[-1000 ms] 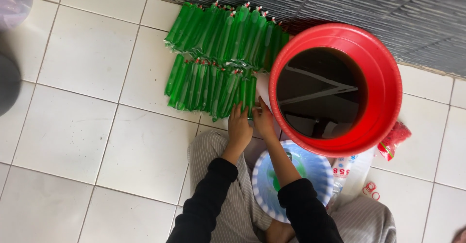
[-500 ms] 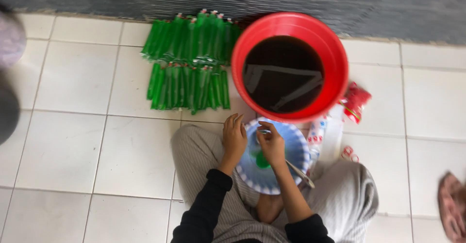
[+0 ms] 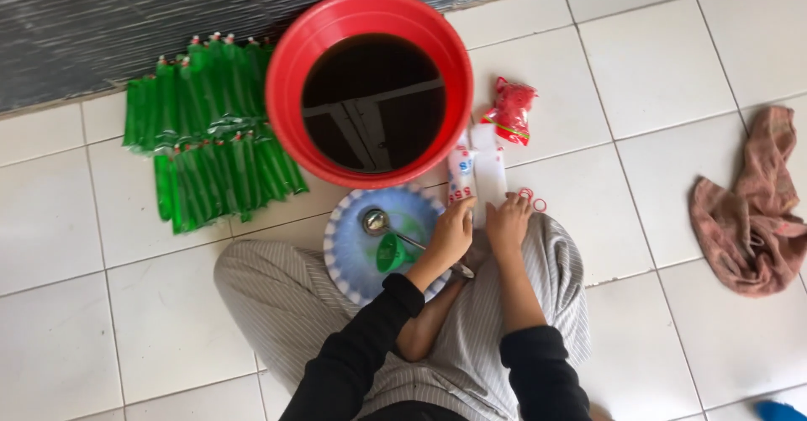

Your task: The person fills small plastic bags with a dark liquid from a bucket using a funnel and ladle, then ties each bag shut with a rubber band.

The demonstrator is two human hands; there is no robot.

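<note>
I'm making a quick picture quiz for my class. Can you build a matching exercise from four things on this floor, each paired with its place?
1. red bucket
2. green funnel
3. pink cloth
4. green packets

a. far right on the tiles
b. on the plate
c. left of the bucket
d. against the wall, holding dark liquid

Pairs: 1-d, 2-b, 3-a, 4-c

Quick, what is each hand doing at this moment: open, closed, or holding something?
Left hand: on the stack of clear plastic bags; grip cannot be told.
Right hand: also on the bags; grip cannot be told.
</note>
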